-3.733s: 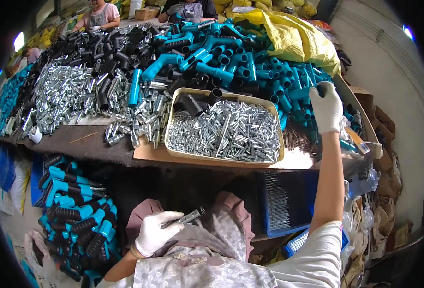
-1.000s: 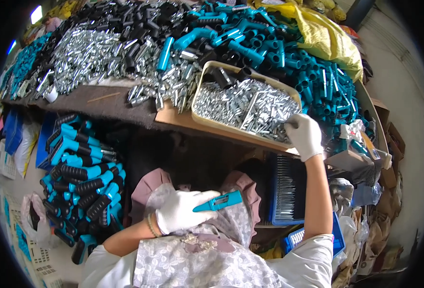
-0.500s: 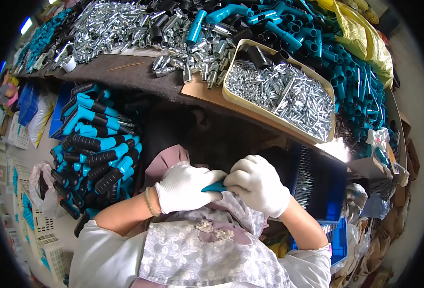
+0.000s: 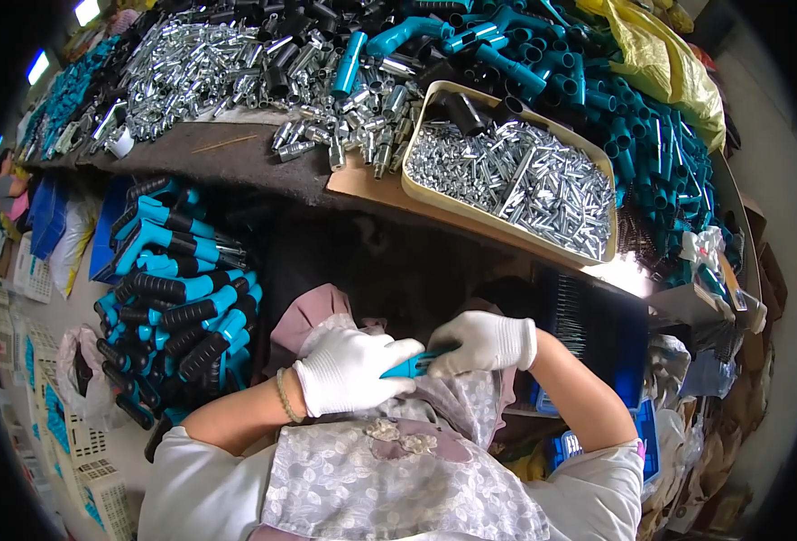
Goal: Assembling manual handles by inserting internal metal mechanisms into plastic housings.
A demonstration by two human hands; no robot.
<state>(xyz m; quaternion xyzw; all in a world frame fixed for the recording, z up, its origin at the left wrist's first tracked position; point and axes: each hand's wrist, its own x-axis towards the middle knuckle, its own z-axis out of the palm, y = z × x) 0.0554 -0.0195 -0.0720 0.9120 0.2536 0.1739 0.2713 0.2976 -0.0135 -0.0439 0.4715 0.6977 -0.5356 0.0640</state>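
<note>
In front of my lap, my left hand [image 4: 346,370] is closed around a teal tubular part [image 4: 404,369]. Most of that part is covered by the white glove; its right end sticks out past the thumb and looks darker there. My right hand [image 4: 487,344], also gloved, sits at this right end with its fingers curled together. What the right fingertips pinch is hidden behind them. Under both hands lies the grey leaf-patterned apron [image 4: 398,487].
Teal-and-black pistol-shaped tools [image 4: 191,298] are heaped at the left. On the bench ahead, a cream tray [image 4: 613,216] holds small metal pins, beside metal fittings [image 4: 191,68] and teal housings [image 4: 660,153]. A dark blue bin [image 4: 628,361] with thin metal rods stands right.
My right hand has shifted slightly right and down and turned, its wrist now pointing to the right. More of the teal part's right end shows. The view has shifted slightly.
</note>
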